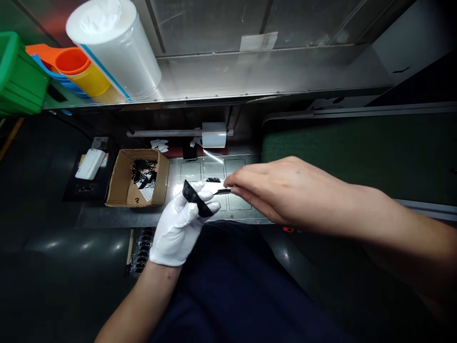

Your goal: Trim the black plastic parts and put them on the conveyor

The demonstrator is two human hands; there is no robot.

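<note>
My left hand (178,224), in a white glove, grips a small flat black plastic part (194,197) tilted upward over the metal work plate (157,214). My bare right hand (271,188) reaches in from the right and pinches a thin dark tool or strip (223,191) whose tip points at the black part. Another small black piece (213,179) lies on the plate just behind the fingertips.
A cardboard box (123,183) with several black parts sits left of the plate. A tape roll (214,135) hangs on a bar behind. A white device (90,163) lies far left. A shelf above carries a white canister (117,47), coloured cups (80,69) and a green bin (17,76). A green conveyor belt (357,152) runs right.
</note>
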